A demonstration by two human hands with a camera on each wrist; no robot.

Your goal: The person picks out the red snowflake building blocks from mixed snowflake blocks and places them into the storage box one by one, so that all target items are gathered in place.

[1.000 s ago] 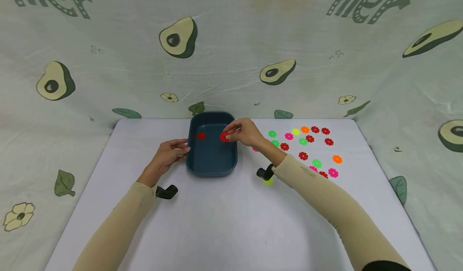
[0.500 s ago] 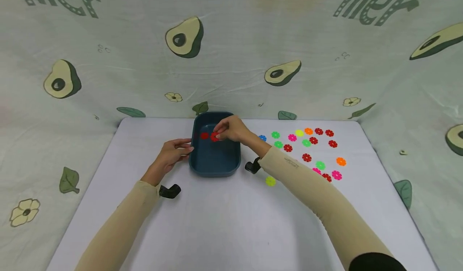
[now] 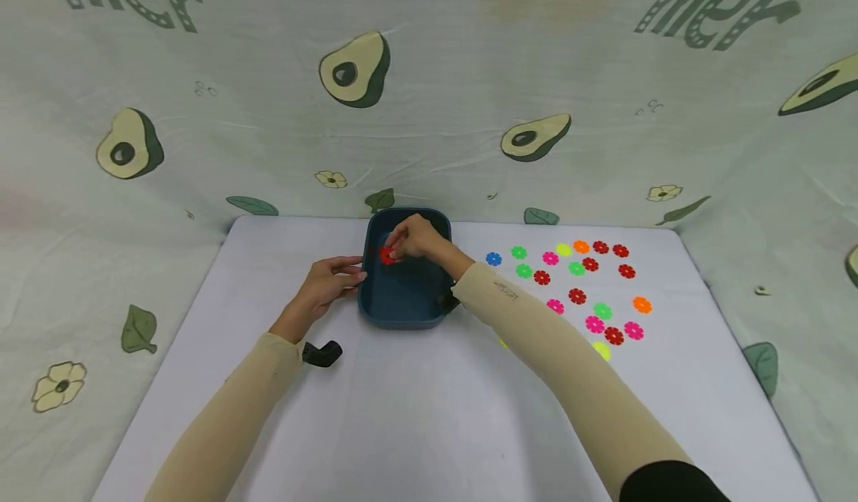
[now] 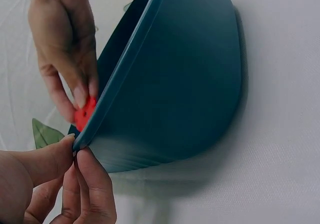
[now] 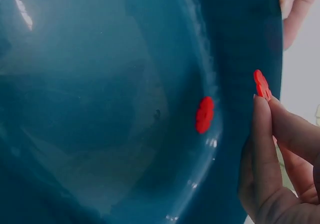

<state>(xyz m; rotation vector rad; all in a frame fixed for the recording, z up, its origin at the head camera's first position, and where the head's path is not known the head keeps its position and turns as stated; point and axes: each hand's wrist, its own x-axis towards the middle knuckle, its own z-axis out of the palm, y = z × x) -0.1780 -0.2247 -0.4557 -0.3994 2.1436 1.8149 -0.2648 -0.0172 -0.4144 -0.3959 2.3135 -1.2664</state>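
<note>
A dark blue, deep rectangular plastic bin (image 3: 402, 322) stands at the back of the table. My left hand (image 3: 326, 287) pinches its left rim between thumb and fingers, plainly seen in the left wrist view. Over the bin, close to that same wall, my right hand (image 3: 421, 238) holds a red flower-shaped disc (image 5: 261, 84) between thumb and fingertips. The disc is tilted on edge and apart from the bin floor. A second red flower-shaped disc (image 5: 204, 115) lies inside the bin near the wall; in the head view I cannot tell it from the held one.
Several flower-shaped discs lie scattered on the table's right side, among them a blue disc (image 3: 493, 258), an orange disc (image 3: 642, 304) and a dark red disc (image 3: 577, 296). My right sleeve (image 3: 536, 338) covers part of that area. A printed cloth (image 3: 442, 77) hangs behind the white table (image 3: 402, 412).
My right hand has moved left across the bin, carrying the red disc from near the right wall to the left one. My left hand stays at the rim. The head view has shifted slightly.
</note>
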